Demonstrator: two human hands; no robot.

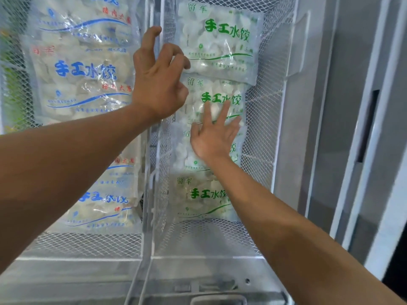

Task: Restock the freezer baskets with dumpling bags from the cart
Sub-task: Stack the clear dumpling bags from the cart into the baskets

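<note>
Four green-print bags (pixel 217 102) — flat, text upright

Two mesh baskets are sitting side by side. Dumpling bags are lying overlapped in the left basket (pixel 19 62) and in the right basket (pixel 266 133).

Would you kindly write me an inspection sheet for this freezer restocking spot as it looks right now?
Surface: two white mesh baskets side by side, left basket and right basket.
Job's things: blue-print dumpling bags overlap in the left basket; green-print dumpling bags overlap in a column in the right basket.
Clutter: nothing seen.
Grippers: left hand raised over the divider between the baskets, fingers loosely curled, holding nothing; right hand flat with fingers spread on a green-print bag.
Cables: nothing seen.
Surroundings: grey freezer frame at right, metal ledge below the baskets; the cart is not in view.
</note>
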